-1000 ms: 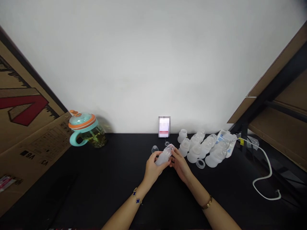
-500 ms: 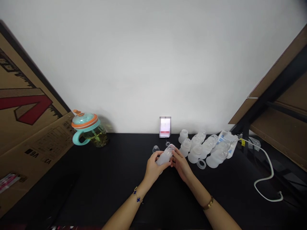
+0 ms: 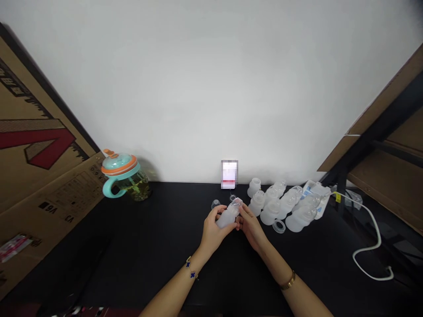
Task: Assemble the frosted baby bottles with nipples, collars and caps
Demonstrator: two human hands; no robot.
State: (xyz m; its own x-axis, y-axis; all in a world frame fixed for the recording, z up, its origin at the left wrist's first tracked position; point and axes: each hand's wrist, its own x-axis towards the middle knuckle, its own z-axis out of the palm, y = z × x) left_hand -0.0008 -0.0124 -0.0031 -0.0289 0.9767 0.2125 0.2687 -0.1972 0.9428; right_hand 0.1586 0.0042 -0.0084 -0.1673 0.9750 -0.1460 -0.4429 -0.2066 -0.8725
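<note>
A translucent white baby bottle [image 3: 227, 216] with a clear cap [image 3: 235, 204] is tilted up to the right above the black table. My left hand [image 3: 211, 224] is wrapped round the bottle's body. On its other side my right hand [image 3: 250, 224] has its fingers closed on the cap and neck. Just behind the hands lie a small clear dome-shaped cover [image 3: 215, 203] and a small ring [image 3: 233, 198]. To the right, close to my right hand, several similar bottles [image 3: 270, 212] stand in a group, with a loose collar ring [image 3: 279, 226] before them.
A lit phone [image 3: 229, 174] leans on the white wall. At the left, a turquoise-handled jug [image 3: 127, 178] stands beside a large cardboard box [image 3: 49, 202]. A white cable [image 3: 366, 246] curls at the right, near an open white package [image 3: 319, 193] and a dark shelf frame.
The whole view has shifted slightly, with the scene sitting a little further right. Both hands keep their hold on the bottle, and their grip looks nearly the same.
</note>
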